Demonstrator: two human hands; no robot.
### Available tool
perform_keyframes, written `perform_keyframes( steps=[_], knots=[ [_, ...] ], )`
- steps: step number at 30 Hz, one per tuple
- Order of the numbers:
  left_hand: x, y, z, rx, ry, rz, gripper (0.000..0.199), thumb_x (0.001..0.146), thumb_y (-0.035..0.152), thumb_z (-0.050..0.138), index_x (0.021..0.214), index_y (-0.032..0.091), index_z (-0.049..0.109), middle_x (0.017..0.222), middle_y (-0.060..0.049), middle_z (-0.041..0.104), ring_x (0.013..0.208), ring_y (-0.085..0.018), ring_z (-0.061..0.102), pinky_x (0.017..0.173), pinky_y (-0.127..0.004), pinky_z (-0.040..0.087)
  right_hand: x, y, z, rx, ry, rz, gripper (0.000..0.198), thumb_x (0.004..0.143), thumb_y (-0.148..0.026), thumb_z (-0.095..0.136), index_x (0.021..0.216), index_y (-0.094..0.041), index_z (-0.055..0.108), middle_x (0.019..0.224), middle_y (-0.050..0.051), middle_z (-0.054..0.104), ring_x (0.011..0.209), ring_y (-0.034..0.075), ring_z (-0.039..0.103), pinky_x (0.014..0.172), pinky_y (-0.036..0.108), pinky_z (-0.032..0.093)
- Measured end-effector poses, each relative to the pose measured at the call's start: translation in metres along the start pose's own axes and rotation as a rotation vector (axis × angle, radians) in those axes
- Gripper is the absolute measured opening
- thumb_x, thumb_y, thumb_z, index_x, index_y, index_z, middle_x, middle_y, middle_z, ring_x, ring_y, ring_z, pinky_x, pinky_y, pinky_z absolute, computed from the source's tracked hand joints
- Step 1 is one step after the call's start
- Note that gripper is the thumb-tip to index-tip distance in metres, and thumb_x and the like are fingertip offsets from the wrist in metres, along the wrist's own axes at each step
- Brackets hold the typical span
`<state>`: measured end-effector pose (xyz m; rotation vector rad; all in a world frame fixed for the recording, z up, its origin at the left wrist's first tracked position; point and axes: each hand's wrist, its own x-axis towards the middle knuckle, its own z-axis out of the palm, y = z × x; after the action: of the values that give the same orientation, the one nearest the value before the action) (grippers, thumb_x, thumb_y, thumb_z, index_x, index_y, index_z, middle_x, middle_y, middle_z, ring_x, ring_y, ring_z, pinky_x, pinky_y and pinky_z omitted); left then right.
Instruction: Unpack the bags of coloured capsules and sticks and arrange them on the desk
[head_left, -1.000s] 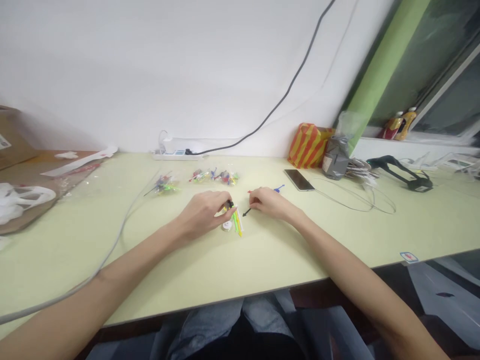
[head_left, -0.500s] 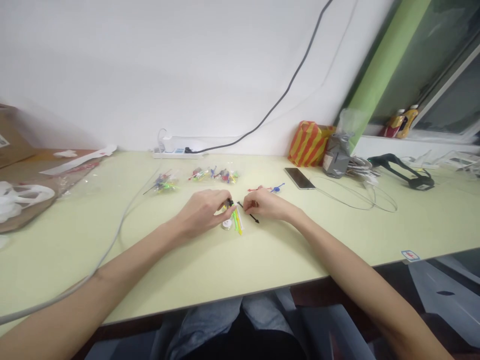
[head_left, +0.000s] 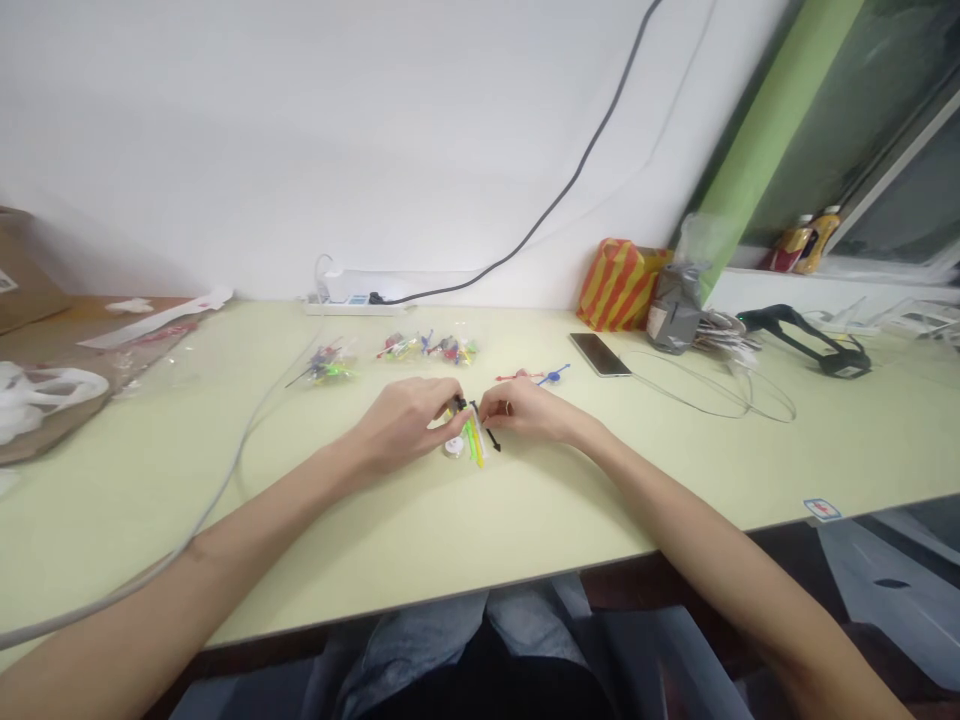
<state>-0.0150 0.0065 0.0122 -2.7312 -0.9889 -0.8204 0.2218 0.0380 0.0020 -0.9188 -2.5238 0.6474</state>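
Note:
My left hand is closed, its thumb and fingers pinching a small black piece. Between the fingertips of my right hand is a thin black arrow-shaped stick, its pointed end toward me. Green and yellow arrow sticks lie side by side between my hands, partly covered by my left fingers. A round white piece rests just below my left thumb. Past my right hand are a red arrow stick and a blue arrow stick with a round middle.
Clear bags of coloured pieces lie farther back. A power strip sits against the wall. To the right are a phone, a striped bag and a black headset-like frame. A grey cable crosses my left forearm.
My right hand has moved slightly left, bringing the black arrow stick closer to the green and yellow sticks. My left hand stays nearly still.

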Motion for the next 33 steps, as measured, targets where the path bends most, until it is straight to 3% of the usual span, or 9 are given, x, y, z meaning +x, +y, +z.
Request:
perform_keyframes(
  steps=[7,13,24,33],
  knots=[
    [-0.0008,-0.0011,0.0007,-0.006,0.0,0.008,0.022,0.1,0.038,0.049,0.09,0.02,0.056,0.07,0.001,0.059,0.06,-0.014,0.055,0.059,-0.027,0.037,0.0,0.0016,-0.0007,-0.081,0.023,0.027,0.016,0.085,-0.002,0.062,0.081,-0.014,0.072,0.08,0.003,0.073,0.078,0.015,0.063,0.077,0.026,0.041],
    [-0.0002,-0.0002,-0.0005,-0.013,-0.007,0.0,0.02,0.099,0.036,0.049,0.089,0.02,0.056,0.069,0.001,0.06,0.06,-0.015,0.056,0.059,-0.027,0.037,0.0009,0.0006,0.0012,-0.053,0.026,-0.006,0.012,0.088,-0.005,0.064,0.089,-0.014,0.072,0.085,0.004,0.073,0.08,0.015,0.062,0.076,0.026,0.04],
    [0.0,0.0001,-0.0002,-0.009,-0.006,-0.003,0.021,0.099,0.037,0.049,0.09,0.02,0.056,0.071,0.001,0.062,0.061,-0.014,0.057,0.059,-0.026,0.038,0.0007,-0.0019,0.0012,0.014,0.007,-0.037,0.023,0.086,0.002,0.058,0.095,-0.014,0.072,0.092,0.005,0.075,0.083,0.016,0.065,0.078,0.026,0.045],
    [0.0009,-0.004,0.0032,-0.096,0.033,0.007,0.018,0.099,0.027,0.051,0.111,0.022,0.063,0.101,-0.007,0.062,0.093,-0.021,0.061,0.081,-0.032,0.049,-0.0013,-0.0027,-0.0013,0.049,0.059,-0.021,0.018,0.089,-0.005,0.058,0.096,-0.015,0.072,0.088,0.003,0.073,0.079,0.015,0.064,0.074,0.025,0.046]
  ],
)
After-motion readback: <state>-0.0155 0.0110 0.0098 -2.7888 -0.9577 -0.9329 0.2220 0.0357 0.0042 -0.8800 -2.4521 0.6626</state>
